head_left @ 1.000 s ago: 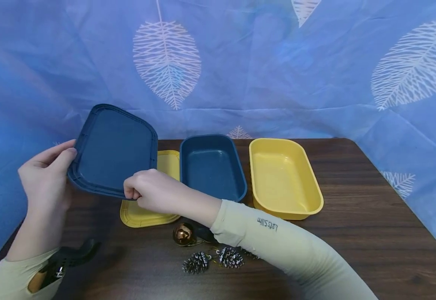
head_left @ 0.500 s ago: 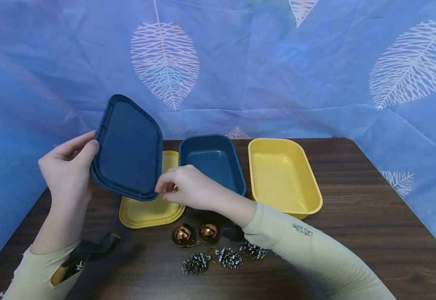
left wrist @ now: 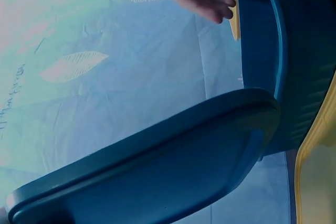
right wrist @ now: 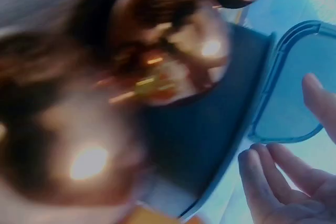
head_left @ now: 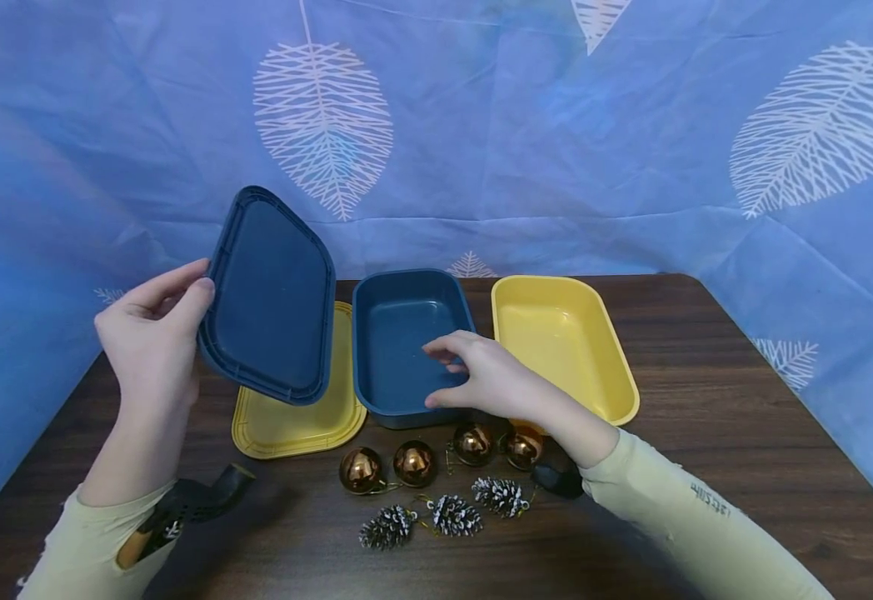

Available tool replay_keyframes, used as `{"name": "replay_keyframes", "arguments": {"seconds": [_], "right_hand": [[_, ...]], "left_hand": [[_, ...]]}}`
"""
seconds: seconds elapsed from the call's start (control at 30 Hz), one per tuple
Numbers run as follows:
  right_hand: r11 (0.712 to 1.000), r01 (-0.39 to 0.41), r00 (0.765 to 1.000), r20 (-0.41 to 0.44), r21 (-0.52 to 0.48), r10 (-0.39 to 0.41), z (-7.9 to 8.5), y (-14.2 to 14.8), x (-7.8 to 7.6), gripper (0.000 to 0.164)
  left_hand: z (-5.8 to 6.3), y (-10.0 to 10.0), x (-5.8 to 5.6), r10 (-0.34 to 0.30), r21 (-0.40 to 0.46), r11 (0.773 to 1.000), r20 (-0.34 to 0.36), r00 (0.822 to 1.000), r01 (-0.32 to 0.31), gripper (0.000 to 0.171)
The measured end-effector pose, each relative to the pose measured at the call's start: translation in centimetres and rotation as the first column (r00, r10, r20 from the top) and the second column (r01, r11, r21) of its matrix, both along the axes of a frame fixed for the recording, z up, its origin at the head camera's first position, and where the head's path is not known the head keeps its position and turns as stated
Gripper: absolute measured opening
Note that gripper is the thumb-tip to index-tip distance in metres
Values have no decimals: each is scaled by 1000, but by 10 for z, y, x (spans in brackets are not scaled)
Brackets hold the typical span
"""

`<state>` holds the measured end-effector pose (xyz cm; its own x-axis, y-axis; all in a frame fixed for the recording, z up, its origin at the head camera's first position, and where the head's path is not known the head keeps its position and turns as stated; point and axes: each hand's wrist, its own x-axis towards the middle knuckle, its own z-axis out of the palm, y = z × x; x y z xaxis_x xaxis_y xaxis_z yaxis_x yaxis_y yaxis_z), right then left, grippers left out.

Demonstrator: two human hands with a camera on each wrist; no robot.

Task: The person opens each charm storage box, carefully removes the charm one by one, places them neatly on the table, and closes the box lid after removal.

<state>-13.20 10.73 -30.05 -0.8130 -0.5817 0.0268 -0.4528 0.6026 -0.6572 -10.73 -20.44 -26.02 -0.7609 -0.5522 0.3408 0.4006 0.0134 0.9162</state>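
Observation:
My left hand [head_left: 155, 333] pinches the left edge of a dark blue lid [head_left: 271, 292] between thumb and fingers. The lid is held up and tilted above a yellow lid [head_left: 256, 432], partly hiding it. In the left wrist view the blue lid [left wrist: 157, 166] fills the lower part. My right hand [head_left: 485, 379] hovers over the right side of a blue container [head_left: 399, 333], thumb and fingers apart with nothing between them. Its spread fingers [right wrist: 286, 182] also show in the right wrist view. No contents are visible in the container.
A yellow container [head_left: 556, 333] stands to the right. Several shiny copper baubles [head_left: 414, 463] line up before the containers. Three frosted pine cones [head_left: 455, 515] lie nearer me. A black wrist device [head_left: 207, 493] sits at my left sleeve. A leaf-print cloth [head_left: 436, 133] hangs behind the table.
My right hand has let go of the blue lid and moved right, over the blue container. My left hand has shifted right with the lid, which now stands steeper.

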Motion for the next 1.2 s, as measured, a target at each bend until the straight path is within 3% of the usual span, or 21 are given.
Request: {"name": "replay_keyframes", "arguments": {"seconds": [0.17,0.33,0.53,0.7,0.9,1.2], "right_hand": [[995,80,997,-3,62,-79,-7,18,3,77],[989,119,992,-46,85,-115,-11,29,4,82],[986,135,987,-101,101,-125,-17,34,2,82],[984,152,985,-101,93,-143,-20,34,1,80],[984,162,984,-83,75,-156,-21,34,0,81],[984,168,985,-58,56,-165,-21,34,0,82]], "left_hand": [[0,7,-1,-5,-37,999,-8,1000,5,21],[-1,14,-3,6,-118,993,8,1000,-5,21],[-2,26,-6,18,-281,960,24,1000,-11,22],[-2,38,-8,-2,-361,933,9,1000,5,22],[5,52,-8,-8,-483,875,17,1000,15,22],[15,84,-10,-71,-652,757,-17,997,43,22]]}}
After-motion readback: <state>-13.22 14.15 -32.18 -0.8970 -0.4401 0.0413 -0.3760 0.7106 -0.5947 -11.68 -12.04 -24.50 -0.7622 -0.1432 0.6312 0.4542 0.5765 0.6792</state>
